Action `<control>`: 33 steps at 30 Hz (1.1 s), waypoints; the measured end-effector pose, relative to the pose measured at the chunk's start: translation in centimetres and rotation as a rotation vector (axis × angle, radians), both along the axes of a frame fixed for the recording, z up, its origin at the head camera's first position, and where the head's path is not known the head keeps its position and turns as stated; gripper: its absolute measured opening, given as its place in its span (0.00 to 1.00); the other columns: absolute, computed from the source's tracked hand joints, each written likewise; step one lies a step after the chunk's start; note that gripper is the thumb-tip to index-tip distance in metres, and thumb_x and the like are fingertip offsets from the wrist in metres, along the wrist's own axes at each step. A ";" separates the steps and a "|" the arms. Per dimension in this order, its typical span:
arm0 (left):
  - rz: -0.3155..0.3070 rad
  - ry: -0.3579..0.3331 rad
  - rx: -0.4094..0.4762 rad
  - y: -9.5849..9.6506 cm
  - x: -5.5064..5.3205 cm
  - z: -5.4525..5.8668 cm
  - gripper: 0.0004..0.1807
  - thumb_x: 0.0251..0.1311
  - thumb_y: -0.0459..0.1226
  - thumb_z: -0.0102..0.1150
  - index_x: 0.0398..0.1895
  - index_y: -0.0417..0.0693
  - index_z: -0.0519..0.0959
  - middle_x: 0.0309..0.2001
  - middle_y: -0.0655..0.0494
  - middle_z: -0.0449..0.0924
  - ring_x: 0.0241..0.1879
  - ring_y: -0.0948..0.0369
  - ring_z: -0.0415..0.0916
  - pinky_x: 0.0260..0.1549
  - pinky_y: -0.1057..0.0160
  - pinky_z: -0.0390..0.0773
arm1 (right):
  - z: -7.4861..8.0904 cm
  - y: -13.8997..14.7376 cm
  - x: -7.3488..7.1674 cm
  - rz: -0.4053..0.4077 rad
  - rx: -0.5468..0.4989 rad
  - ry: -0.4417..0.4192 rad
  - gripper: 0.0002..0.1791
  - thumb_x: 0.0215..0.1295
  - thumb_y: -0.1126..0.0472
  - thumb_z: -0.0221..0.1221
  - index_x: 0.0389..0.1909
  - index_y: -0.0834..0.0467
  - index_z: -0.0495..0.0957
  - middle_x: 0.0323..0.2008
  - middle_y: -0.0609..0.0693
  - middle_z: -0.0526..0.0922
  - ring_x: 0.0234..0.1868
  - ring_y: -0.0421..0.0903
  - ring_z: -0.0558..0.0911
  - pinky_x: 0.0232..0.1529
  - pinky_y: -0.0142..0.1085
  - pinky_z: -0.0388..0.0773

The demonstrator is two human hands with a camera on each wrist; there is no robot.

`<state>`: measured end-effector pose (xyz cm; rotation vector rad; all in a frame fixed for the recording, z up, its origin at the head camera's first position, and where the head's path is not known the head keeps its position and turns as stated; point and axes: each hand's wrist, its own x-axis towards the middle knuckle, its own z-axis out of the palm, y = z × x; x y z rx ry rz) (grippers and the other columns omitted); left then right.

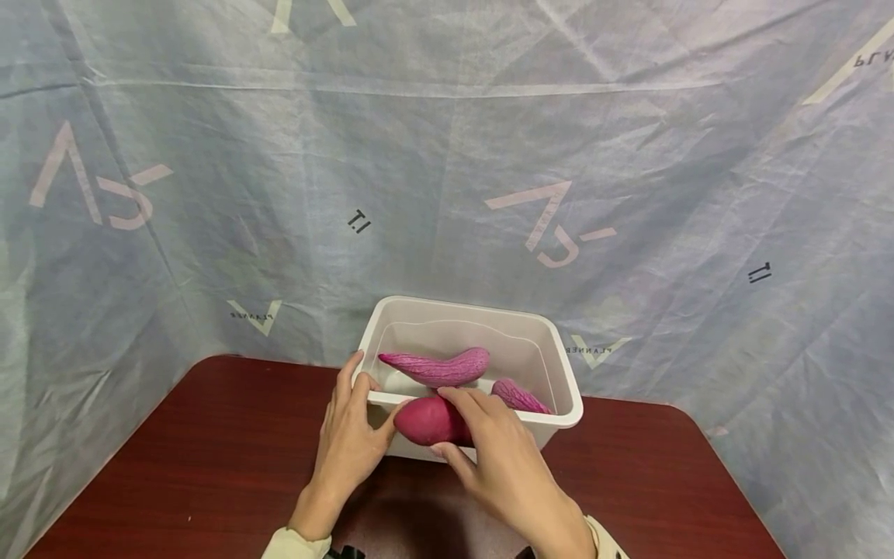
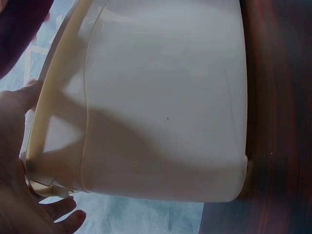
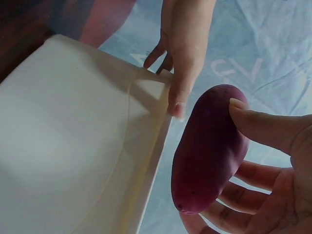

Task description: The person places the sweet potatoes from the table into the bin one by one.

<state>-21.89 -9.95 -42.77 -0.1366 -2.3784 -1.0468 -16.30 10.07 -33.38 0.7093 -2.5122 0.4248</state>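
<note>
A white plastic bin (image 1: 566, 365) stands on the table, with a long curved pink-purple wrinkled vegetable (image 1: 447, 369) and a second wrinkled one (image 1: 519, 396) inside. My left hand (image 1: 352, 442) grips the near left corner of the rim, thumb (image 3: 180, 105) along the front side and fingers over the left edge. Between thumb and fingers, my right hand (image 1: 506, 454) holds a smooth oblong purple vegetable (image 3: 209, 151) just above the bin's front rim. In the left wrist view, the bin's front wall (image 2: 165, 107) fills the middle, and the smooth vegetable's dark end (image 2: 22, 29) shows top left.
Dark red wood tabletop (image 1: 230, 442) lies around the bin. A grey-blue cloth (image 1: 433, 171) with printed letters hangs behind the table and along its sides. The bin stands near the back edge, close to the cloth.
</note>
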 end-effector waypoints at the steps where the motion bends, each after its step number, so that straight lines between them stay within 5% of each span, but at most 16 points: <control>1: -0.002 0.000 0.001 0.0 0.0 0.0 0.25 0.54 0.53 0.73 0.39 0.50 0.69 0.78 0.51 0.56 0.59 0.42 0.74 0.46 0.40 0.75 | 0.1 -0.1 -0.3 -0.003 0.001 0.005 0.33 0.53 0.50 0.75 0.60 0.52 0.77 0.51 0.46 0.84 0.51 0.45 0.83 0.54 0.44 0.79; 9: -0.012 -0.001 -0.003 0.4 -0.1 0.0 0.23 0.55 0.50 0.73 0.37 0.50 0.69 0.78 0.51 0.56 0.58 0.43 0.73 0.46 0.43 0.75 | 0.5 -0.9 -2.3 -0.013 -0.006 0.020 0.31 0.56 0.52 0.73 0.60 0.54 0.77 0.52 0.50 0.84 0.52 0.50 0.82 0.50 0.47 0.78; 19: -0.002 -0.030 0.034 0.8 0.1 0.2 0.27 0.57 0.62 0.66 0.38 0.54 0.68 0.78 0.54 0.55 0.59 0.44 0.73 0.45 0.43 0.73 | 0.6 -2.5 -5.6 -0.009 -0.019 -0.019 0.28 0.59 0.53 0.71 0.58 0.58 0.77 0.51 0.55 0.85 0.51 0.53 0.83 0.49 0.51 0.79; 29: -0.014 -0.023 0.029 1.5 0.2 0.3 0.26 0.57 0.61 0.66 0.40 0.54 0.69 0.78 0.55 0.55 0.56 0.46 0.74 0.44 0.45 0.74 | 0.3 -3.3 -8.4 -0.046 -0.015 -0.123 0.27 0.60 0.52 0.71 0.58 0.58 0.78 0.51 0.56 0.85 0.49 0.55 0.85 0.48 0.52 0.80; 33: -0.025 -0.013 0.019 1.7 0.1 0.5 0.26 0.58 0.61 0.65 0.40 0.53 0.69 0.79 0.54 0.55 0.58 0.44 0.74 0.45 0.43 0.75 | 0.4 -3.4 -8.7 -0.048 -0.019 -0.147 0.30 0.61 0.52 0.70 0.62 0.58 0.76 0.59 0.59 0.82 0.58 0.58 0.82 0.55 0.55 0.78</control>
